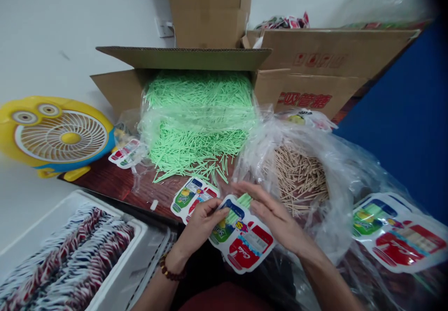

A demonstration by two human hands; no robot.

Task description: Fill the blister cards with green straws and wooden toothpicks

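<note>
My left hand (201, 224) grips the left edge of a printed can-shaped pouch (245, 248), thumb on top. Green sticks (241, 203) poke out of the pouch's upper end. My right hand (276, 217) lies over the pouch's right side with its fingers curled at those green sticks. A second printed pouch (192, 196) lies just beyond my left hand. Behind them a big heap of loose green sticks (196, 129) spills out of a plastic bag in an open cardboard box (182, 59). A plastic bag of brown sticks (299, 178) sits to the right.
A yellow cartoon desk fan (56, 136) stands at left. A white tray (133, 255) of red, white and blue packs sits at lower left. More printed pouches (395, 236) lie at right, more cardboard boxes (329, 68) behind, and a blue wall at far right.
</note>
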